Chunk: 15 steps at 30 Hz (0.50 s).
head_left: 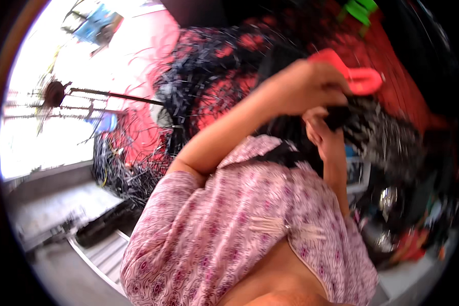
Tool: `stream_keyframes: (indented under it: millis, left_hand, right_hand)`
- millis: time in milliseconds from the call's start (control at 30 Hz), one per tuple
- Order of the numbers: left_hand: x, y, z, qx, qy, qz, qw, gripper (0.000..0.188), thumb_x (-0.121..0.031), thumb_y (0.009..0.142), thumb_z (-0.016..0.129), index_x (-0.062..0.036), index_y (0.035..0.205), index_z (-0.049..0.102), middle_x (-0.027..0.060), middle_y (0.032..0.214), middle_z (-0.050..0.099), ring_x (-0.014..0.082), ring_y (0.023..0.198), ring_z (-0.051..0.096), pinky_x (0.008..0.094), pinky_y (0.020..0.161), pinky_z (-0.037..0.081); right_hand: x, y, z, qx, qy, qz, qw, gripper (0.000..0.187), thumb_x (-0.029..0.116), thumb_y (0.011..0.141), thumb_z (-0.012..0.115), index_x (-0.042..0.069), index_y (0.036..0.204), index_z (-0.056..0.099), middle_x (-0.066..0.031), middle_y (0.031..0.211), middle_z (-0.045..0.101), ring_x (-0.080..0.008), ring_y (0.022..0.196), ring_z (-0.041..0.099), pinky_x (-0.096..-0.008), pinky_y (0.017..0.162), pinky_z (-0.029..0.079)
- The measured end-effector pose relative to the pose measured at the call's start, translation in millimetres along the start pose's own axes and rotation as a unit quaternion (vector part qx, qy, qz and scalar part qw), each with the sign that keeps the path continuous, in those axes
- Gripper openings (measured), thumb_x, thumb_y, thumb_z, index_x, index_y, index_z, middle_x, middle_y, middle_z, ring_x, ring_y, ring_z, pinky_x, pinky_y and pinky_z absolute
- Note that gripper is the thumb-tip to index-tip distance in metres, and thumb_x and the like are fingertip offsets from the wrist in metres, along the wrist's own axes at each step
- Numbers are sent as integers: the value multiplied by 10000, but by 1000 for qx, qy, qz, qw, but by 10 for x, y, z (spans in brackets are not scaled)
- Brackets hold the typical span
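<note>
My left hand [319, 87] reaches across in front of me, its fingers curled and partly blurred. Behind and beside it shows a bright red curved piece [364, 80] with a loop-like end; whether the hand grips it is unclear. Just below, my right hand [321, 130] is closed, thumb and fingers pressed around a small black piece [337, 117]. A grey-black heap of thin strips [387, 137] spreads to the right of both hands. Black cloth [275, 155] lies between my patterned pink top and the hands.
Tangled black strips [204, 66] cover much of the red floor [148, 64]. A dark rod [117, 96] with a round end stands at left, near a blue machine-like object [98, 28]. A green stool [361, 10] is far right, shiny metal pots [387, 199] at lower right.
</note>
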<state>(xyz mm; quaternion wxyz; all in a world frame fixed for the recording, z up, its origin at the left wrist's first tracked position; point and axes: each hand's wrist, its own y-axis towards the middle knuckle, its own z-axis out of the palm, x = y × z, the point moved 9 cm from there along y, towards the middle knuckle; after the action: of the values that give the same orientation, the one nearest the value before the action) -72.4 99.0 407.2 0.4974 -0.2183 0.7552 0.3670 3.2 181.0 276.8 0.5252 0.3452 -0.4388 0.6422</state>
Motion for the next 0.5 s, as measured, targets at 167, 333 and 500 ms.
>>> stream_keyframes:
  millis: [167,333,500]
  left_hand:
    - [42,77,91,61,19,20,998,121,-69,846,658,-40,950,713,13,811,603,85,765,583,235,667,457]
    - [223,113,276,85,8,-88,992,125,-91,870,650,-32,960,712,10,794,696,61,672,629,204,628,508]
    - [251,138,454,125,8,-90,988,151,-100,889,620,-36,990,712,21,753,689,64,671,640,211,617,505]
  right_hand:
    - [130,-53,37,31,8,13,999,184,201,888,659,18,904,664,60,591,462,-20,499,373,-187,444,256]
    - [141,-175,-44,4,5,13,1000,211,195,896,624,-14,912,637,38,578,434,-38,493,382,-197,440,250]
    - [159,-220,-140,-15,14,-1,1000,202,181,900,616,-18,916,638,29,594,450,-46,504,390,-203,442,263]
